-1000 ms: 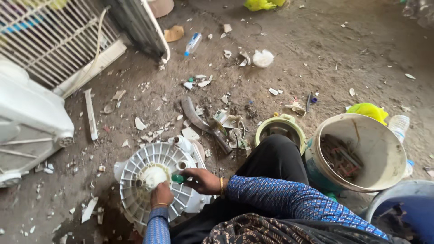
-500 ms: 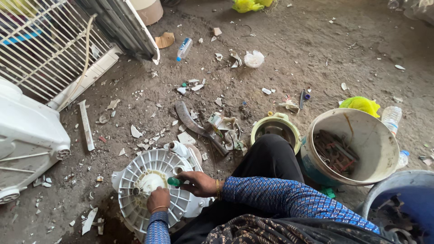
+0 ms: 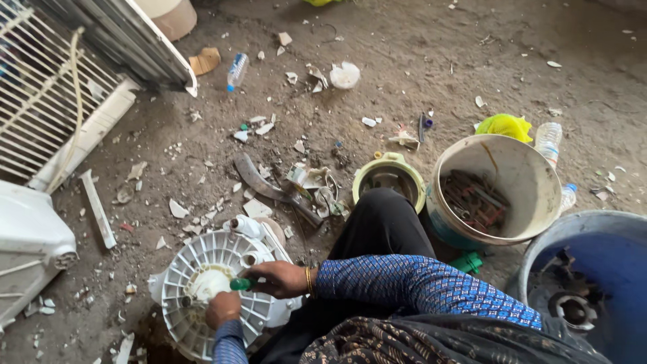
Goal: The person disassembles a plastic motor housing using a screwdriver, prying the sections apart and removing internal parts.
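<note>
A round white ribbed plastic part (image 3: pixel 202 269) lies on the dirt floor in front of me, low and left in the head view. My right hand (image 3: pixel 280 278) grips a tool with a green handle (image 3: pixel 240 284), whose tip points at the part's hub. My left hand (image 3: pixel 222 309) rests on the part's lower middle, fingers curled against it. Both sleeves are blue and patterned. My black-clothed knee (image 3: pixel 384 222) rises just right of the part.
A white bucket (image 3: pixel 532 175) holding dark metal scraps stands at right, a blue tub (image 3: pixel 606 256) beyond it, a small yellow-green bowl (image 3: pixel 411 176) by my knee. A white grille (image 3: pixel 47 101) and white casing (image 3: pixel 27 249) stand left. Plastic shards and bottles (image 3: pixel 237 71) litter the floor.
The view has shifted slightly, so everything sits a little higher and further left. My hands stay on the white part with the green-handled tool at its hub.
</note>
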